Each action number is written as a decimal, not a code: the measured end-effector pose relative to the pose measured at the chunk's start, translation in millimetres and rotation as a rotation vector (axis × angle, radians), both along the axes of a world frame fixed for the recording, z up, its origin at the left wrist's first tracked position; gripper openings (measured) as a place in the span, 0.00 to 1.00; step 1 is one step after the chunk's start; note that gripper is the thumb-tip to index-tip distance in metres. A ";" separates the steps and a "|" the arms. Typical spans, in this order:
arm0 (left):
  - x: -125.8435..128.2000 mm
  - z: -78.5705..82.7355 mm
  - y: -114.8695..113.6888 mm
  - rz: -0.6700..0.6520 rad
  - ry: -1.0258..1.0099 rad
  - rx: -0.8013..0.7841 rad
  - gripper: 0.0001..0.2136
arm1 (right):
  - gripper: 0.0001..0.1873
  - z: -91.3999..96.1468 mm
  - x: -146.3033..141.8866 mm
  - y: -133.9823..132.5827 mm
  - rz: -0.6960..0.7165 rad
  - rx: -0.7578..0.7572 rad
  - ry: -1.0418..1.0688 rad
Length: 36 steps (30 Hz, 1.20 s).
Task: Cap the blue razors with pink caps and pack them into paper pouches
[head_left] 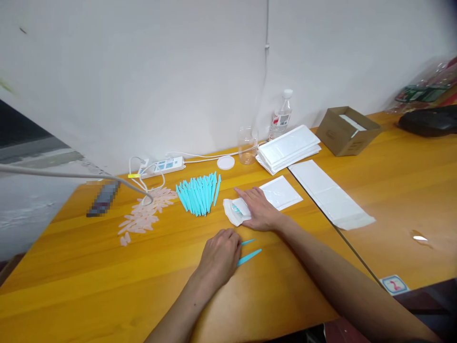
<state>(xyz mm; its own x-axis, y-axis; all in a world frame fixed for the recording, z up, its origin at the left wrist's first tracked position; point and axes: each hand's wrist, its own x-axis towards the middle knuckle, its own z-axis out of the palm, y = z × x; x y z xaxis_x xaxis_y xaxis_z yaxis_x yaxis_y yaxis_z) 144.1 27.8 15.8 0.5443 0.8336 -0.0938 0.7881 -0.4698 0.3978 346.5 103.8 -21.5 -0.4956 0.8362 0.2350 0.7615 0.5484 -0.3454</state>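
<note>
My left hand (pixel 221 255) is closed low over the table, fingers curled. Two flat, tapered turquoise sticks (pixel 250 257) poke out to the right from beneath it; their other ends are hidden. A white padded envelope (pixel 282 192) lies under my right hand (pixel 260 209), which grips it near its opening. The mouth of this envelope gapes to the left, and something turquoise shows inside. Beyond my hands, a dense pile of the same turquoise sticks (pixel 198 194) rests on the table. Left of that pile, many small pale pink pieces (pixel 146 212) are scattered.
Along the wall stand a power strip (pixel 164 166) with cables, a round white lid (pixel 226 162), a clear jar (pixel 247 145) and a water bottle (pixel 282 116). Stacked envelopes (pixel 289 145), a single envelope (pixel 330 193) and a cardboard box (pixel 346 133) sit to the right.
</note>
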 end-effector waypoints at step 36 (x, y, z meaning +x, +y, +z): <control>-22.0 -15.1 47.0 0.825 -1.118 -0.136 0.29 | 0.49 0.3 -1.5 -0.7 -0.007 0.049 0.058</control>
